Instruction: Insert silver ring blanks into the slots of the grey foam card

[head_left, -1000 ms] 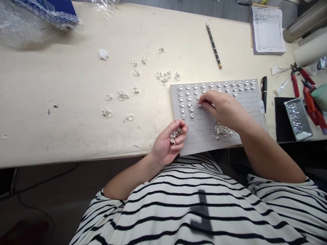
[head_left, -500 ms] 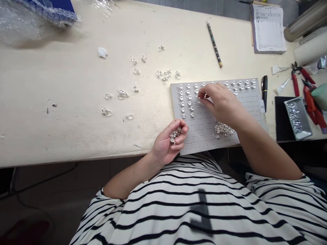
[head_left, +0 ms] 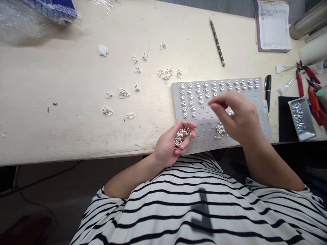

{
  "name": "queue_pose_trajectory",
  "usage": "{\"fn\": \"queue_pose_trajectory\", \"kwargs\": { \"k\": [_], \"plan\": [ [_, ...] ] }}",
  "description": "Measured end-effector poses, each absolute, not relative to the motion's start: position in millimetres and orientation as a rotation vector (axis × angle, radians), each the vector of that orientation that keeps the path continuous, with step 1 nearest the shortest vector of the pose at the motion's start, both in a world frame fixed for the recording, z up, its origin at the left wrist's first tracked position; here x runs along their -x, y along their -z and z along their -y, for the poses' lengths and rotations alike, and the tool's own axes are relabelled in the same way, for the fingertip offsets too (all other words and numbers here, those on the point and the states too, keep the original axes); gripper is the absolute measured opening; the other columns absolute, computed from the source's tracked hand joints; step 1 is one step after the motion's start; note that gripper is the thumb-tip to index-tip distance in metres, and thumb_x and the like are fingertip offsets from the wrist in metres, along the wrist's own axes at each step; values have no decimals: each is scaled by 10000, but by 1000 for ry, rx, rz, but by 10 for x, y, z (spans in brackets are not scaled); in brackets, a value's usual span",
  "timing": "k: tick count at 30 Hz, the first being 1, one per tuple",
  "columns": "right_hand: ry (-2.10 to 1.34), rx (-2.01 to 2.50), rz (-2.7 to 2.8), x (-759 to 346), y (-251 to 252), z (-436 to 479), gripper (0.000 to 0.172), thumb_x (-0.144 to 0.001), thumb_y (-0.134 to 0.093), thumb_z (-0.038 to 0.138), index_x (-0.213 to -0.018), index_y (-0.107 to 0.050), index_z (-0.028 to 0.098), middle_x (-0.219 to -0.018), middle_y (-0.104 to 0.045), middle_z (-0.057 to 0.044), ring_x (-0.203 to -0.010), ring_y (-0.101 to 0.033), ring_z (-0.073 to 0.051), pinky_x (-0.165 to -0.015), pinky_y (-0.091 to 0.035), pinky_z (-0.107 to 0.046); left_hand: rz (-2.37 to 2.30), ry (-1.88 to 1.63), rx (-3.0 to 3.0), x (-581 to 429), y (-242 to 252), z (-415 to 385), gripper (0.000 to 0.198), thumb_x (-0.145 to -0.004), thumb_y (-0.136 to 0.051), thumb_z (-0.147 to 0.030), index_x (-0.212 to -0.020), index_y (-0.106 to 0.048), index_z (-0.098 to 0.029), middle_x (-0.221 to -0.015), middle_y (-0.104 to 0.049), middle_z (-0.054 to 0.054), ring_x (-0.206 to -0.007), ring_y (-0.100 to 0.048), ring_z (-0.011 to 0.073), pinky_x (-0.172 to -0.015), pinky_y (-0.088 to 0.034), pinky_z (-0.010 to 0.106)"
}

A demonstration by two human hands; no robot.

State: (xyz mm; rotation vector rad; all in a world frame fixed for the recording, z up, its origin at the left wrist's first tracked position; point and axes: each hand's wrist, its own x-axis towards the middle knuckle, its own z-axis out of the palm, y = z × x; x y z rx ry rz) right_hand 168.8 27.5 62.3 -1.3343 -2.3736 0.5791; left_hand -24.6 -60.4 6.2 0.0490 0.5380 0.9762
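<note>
Two hands: left hand (head_left: 167, 146) cups silver charms (head_left: 182, 136); right hand (head_left: 237, 115) bunched, pointing left over grey board (head_left: 204, 127).

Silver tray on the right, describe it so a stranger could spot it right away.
At the right end of the cream workbench, past the grey slotted board, a black mat lies at the edge. On it sits a narrow metal tray, tilted, heaped with tiny silver pieces, and the only tray in view.
</note>
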Motion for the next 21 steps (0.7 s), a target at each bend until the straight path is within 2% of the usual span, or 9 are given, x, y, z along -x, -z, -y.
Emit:
{"fn": "queue_pose_trajectory", "kwargs": {
  "k": [3,6,8,11,14,17,21],
  "plan": [
    [-702,1146,2472,-1650,-707,-20,214,-1021,-574,399,-1138,-734,318,-1005,-694,-50,-932,-650,-214,-826,-539,-387,-603,-952,-171,175,-89,618,419,-1043,-504,-491,-998,-730,-140,-749,-641,26,-398,-380,18,-344,-250,123],
    [-687,1078,2540,-1619,-695,102,256,-989,-641,358,-1231,-724,346,-1000,-672,-45,-891,-629,-198,-802,-535,-366,-705,-952,-226,108,-105,636,459,-1004,-547,-572,-927,-708,-149,-566,-547,-12,-377,-366,45,-358,-255,148],
    [-668,1050,2558,-1607,-665,123,219,-983,-650,332,-1181,-741,319,-1005,-667,-51,-905,-625,-197,-798,-535,-358,-747,-978,-263,78,-99,653,440,-990,-571,-587,-1020,-714,-171,-540,-513,-32,-393,-386,61,-372,-281,154],
    [-683,1057,2555,-1601,-653,127,134,-993,-630,287,-1061,-744,271,-1034,-672,-60,-950,-629,-197,-815,-535,-354,-749,-1032,-356,60,-79,675,416,-1005,-560,-572,-1198,-689,-227,-587,-521,-39,-448,-436,75,-400,-331,149],
    [-832,1155,2457,-1617,-674,101,104,-990,-635,296,-1024,-727,262,-1019,-665,-52,-946,-627,-189,-804,-529,-345,-731,-1055,-426,69,-64,671,358,-1025,-544,-534,-1161,-682,-233,-713,-571,-22,-503,-479,64,-406,-344,138],
    [-1050,1300,2290,-1654,-670,17,139,-989,-636,367,-987,-735,268,-954,-657,-31,-847,-609,-160,-720,-497,-314,-724,-1048,-437,98,-54,644,300,-1033,-548,-487,-1134,-664,-229,-873,-631,-4,-517,-477,41,-387,-311,126],
    [-1148,1421,2184,-1695,-614,-103,202,-984,-631,415,-931,-745,258,-890,-654,-14,-719,-546,-127,-655,-443,-303,-728,-1019,-405,140,-34,611,292,-1030,-555,-460,-1156,-649,-213,-893,-634,-4,-502,-435,29,-370,-258,120]
  ]
}}
